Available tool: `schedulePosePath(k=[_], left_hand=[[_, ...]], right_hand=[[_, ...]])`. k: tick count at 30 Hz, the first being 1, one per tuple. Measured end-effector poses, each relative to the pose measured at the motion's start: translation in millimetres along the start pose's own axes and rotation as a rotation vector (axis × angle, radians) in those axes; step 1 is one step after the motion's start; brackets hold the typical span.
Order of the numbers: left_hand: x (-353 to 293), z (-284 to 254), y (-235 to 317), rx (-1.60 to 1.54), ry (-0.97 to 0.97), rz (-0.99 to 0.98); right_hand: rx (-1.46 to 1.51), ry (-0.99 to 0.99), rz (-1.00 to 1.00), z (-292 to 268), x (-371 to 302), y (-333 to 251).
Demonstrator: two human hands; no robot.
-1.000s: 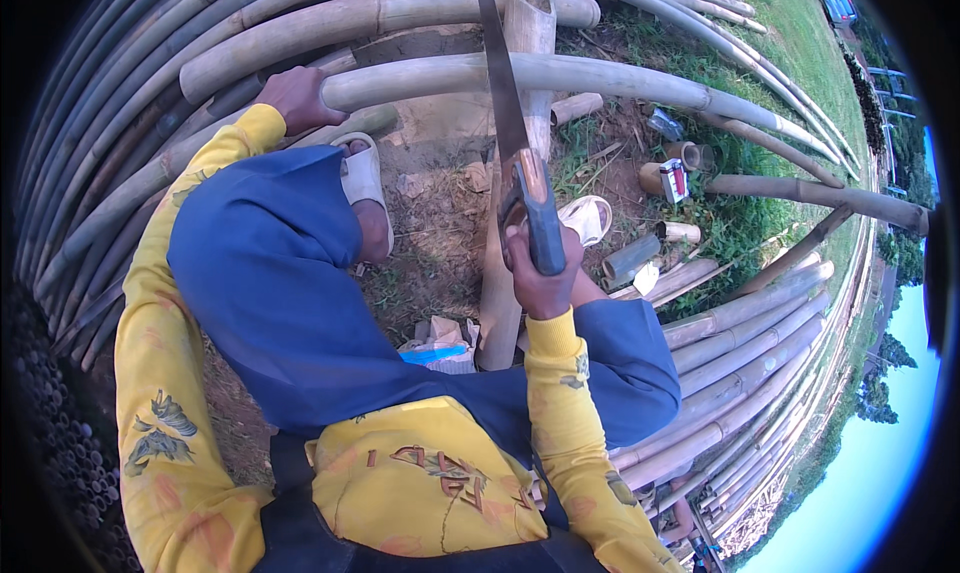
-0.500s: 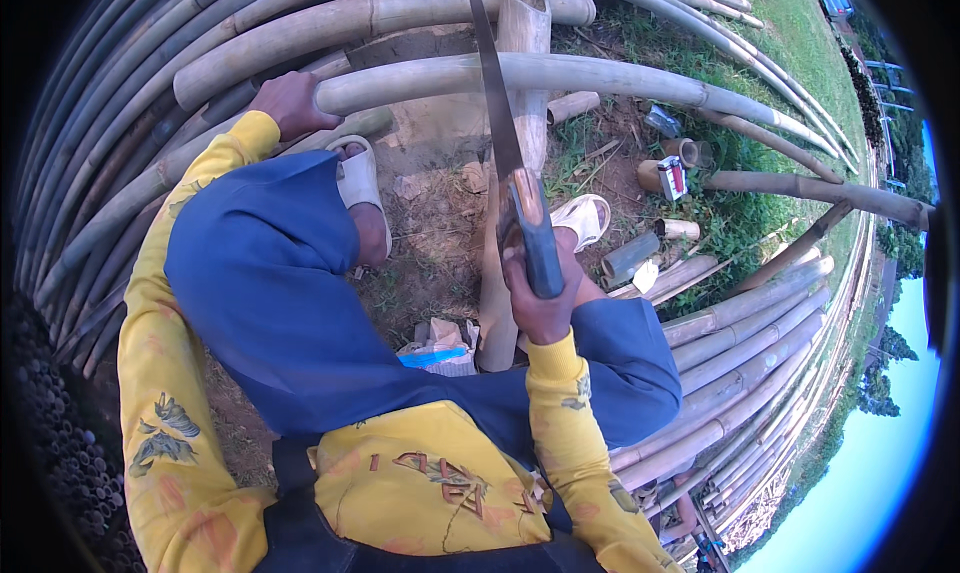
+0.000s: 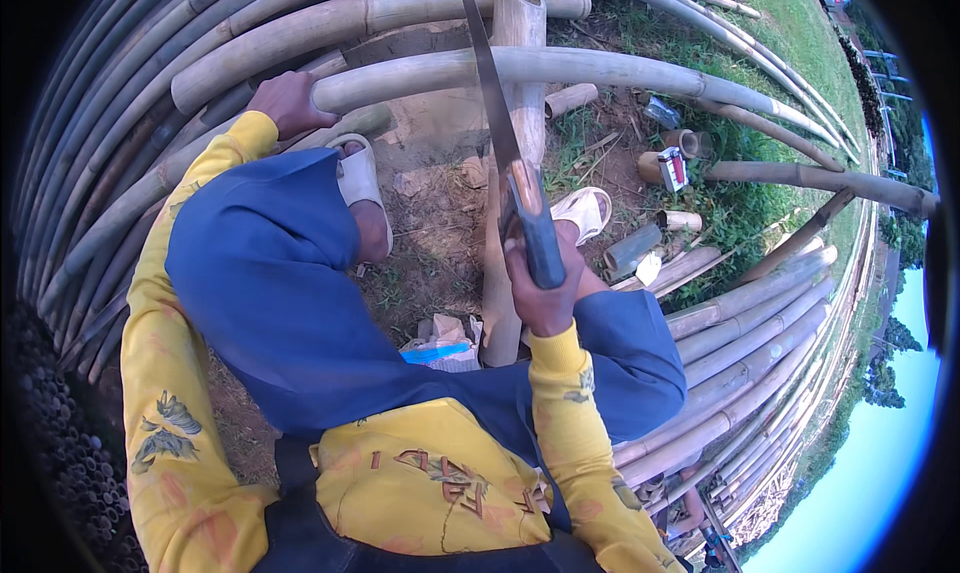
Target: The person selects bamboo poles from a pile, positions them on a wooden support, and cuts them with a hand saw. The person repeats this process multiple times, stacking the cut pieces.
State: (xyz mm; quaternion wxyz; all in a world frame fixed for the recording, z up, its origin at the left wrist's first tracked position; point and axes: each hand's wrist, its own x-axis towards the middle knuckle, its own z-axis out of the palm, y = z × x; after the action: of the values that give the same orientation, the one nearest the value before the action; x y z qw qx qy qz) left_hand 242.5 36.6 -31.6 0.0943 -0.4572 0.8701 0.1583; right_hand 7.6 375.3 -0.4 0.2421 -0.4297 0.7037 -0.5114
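A pale bamboo pole (image 3: 610,68) lies crosswise in front of me, over a thick bamboo post (image 3: 524,128). My left hand (image 3: 288,105) is closed on the pole's left end, its thumb along the near side. My right hand (image 3: 545,288) grips the dark, partly worn handle of a handsaw. The long blade of the handsaw (image 3: 494,103) points away from me and crosses the pole beside the post; the frames do not show how deep any cut is. Both my feet, in light clogs (image 3: 583,215), stand on either side of the post.
Many long bamboo poles (image 3: 280,38) are stacked at the left and far side. More poles (image 3: 750,333) lie at the right. Short bamboo offcuts (image 3: 632,251) and a red-and-white packet (image 3: 672,170) sit right of the post. A paper bag (image 3: 445,343) lies between my legs.
My right hand and the saw have shifted very slightly forward, while the whole view has moved a little. My left hand keeps its hold on the pole's end.
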Motion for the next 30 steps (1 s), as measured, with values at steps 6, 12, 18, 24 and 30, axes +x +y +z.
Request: schedulePosePath(k=[6,12,18,24,30], left_hand=[[2.3,-3.7,-3.1,0.005,0.021,0.040],[-0.8,2.3,-10.6,-0.002,0.009,0.015],[7.4,-0.2,-4.3,0.002,0.019,0.052],[-6.2,4.6,-15.5,-0.027,0.004,0.025],[11.8,10.9,-7.9,0.019,-0.019,0.052]], right_hand=[[-0.017,-0.030,-0.056,8.4,8.6,-4.0],[-0.140,-0.130,0.209,-50.1,-111.0,-49.9],[0.082,-0.121,0.082,26.0,95.6,-2.5],[-0.093,-0.084,0.115,-40.8,-96.5,-42.1],[0.011,-0.049,0.127,-1.6,-2.5,-9.6]])
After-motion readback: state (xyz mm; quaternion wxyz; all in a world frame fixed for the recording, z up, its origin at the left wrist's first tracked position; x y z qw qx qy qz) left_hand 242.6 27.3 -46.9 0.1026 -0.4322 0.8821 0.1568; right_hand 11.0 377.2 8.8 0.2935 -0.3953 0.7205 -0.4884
